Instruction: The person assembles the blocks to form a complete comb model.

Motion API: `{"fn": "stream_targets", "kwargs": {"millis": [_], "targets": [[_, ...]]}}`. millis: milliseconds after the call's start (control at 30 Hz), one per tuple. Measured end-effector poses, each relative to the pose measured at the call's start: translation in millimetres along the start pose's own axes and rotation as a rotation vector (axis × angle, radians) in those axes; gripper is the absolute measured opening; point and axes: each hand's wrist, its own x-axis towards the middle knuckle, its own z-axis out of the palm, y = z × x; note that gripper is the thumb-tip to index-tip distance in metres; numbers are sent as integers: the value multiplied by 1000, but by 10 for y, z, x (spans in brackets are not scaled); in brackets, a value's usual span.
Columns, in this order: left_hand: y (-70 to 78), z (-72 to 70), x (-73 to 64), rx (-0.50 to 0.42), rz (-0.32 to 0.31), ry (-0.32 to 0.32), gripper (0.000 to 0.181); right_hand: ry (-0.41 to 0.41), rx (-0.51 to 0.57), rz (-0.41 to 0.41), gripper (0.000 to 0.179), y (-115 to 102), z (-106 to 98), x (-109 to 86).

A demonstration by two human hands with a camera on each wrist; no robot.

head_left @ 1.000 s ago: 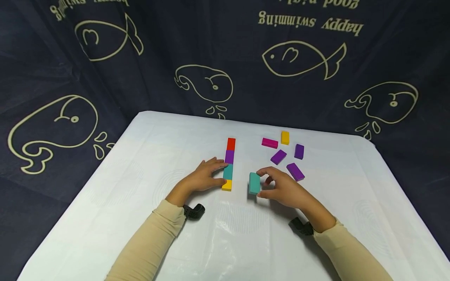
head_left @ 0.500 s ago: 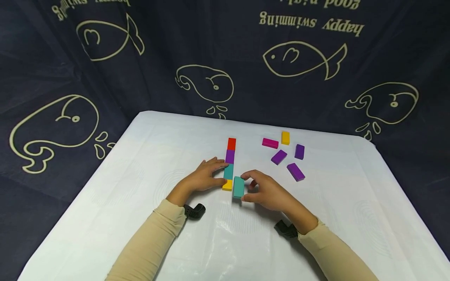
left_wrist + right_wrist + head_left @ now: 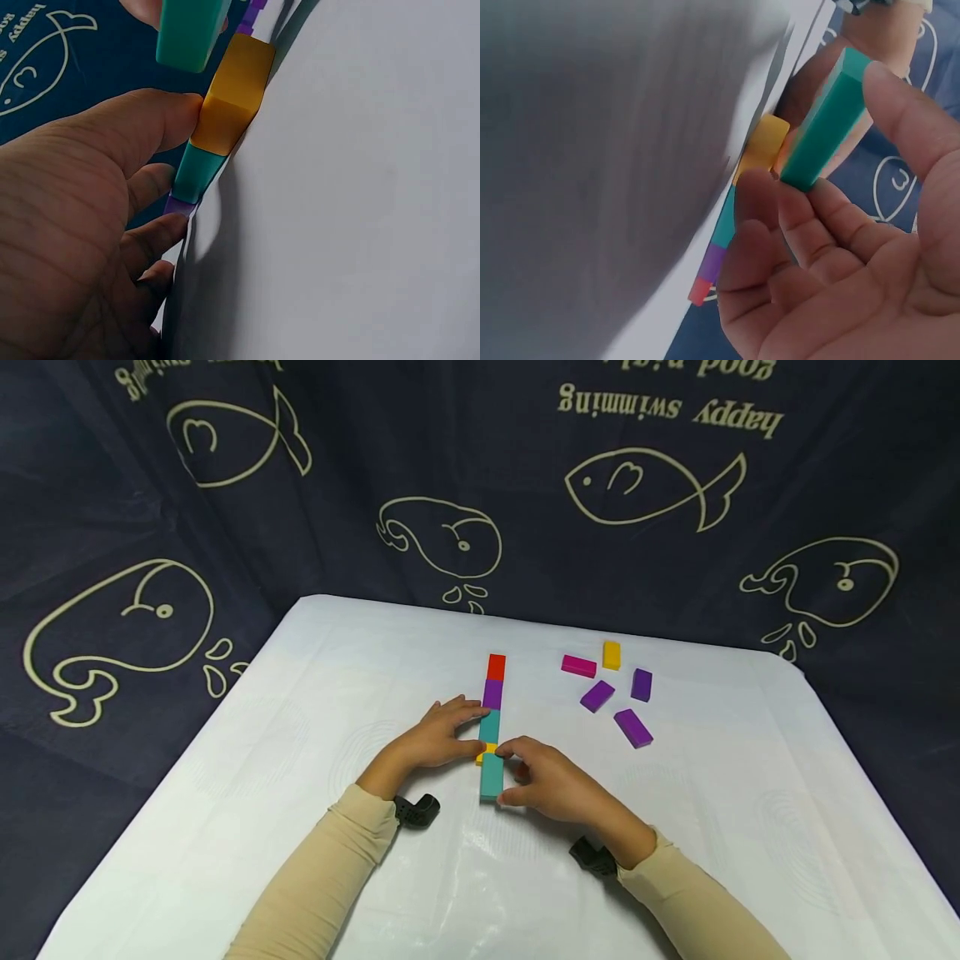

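Observation:
A straight row of rectangular blocks lies on the table: red (image 3: 497, 667), purple (image 3: 492, 694), teal (image 3: 490, 727) and yellow at the near end, the yellow block (image 3: 232, 94) showing fully in the left wrist view. My left hand (image 3: 427, 739) rests along the row's left side, its thumb touching the yellow block and its fingers extended toward the teal and purple ones. My right hand (image 3: 558, 783) pinches another teal block (image 3: 492, 777) by its ends between thumb and fingers. That block is raised off the table and partly covers the yellow block in the head view.
Loose blocks lie at the back right: a pink block (image 3: 579, 666), a yellow block (image 3: 611, 655) and several purple ones, including a purple block (image 3: 633, 728) nearest my right hand. A dark printed cloth (image 3: 525, 568) hangs behind the white table (image 3: 300, 693).
My right hand has carried the teal block leftward and slightly nearer, from right of the row to its near end. The left hand stays in place on the row.

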Motion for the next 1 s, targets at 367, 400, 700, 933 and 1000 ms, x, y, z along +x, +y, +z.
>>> {"fn": "stream_targets", "kwargs": {"millis": [367,400,700,933,1000], "targets": [[-3,8,-6,-3,9,-5,62,-24,-95,-40,54,0,71,-8],[-4,8,-6,-3,10,-4,62,-27,-103,-45,55,-3,75,-9],[1,2,-9,-8,2,-1,62,-33,-219,-56,59,7,148,18],[2,-2,3,-2,-8,-10,63,-25,-246,-62,60,-28,158,29],[-3,-1,1,-2,-6,-7,63,-21,-252,-61,60,-37,163,31]]}}
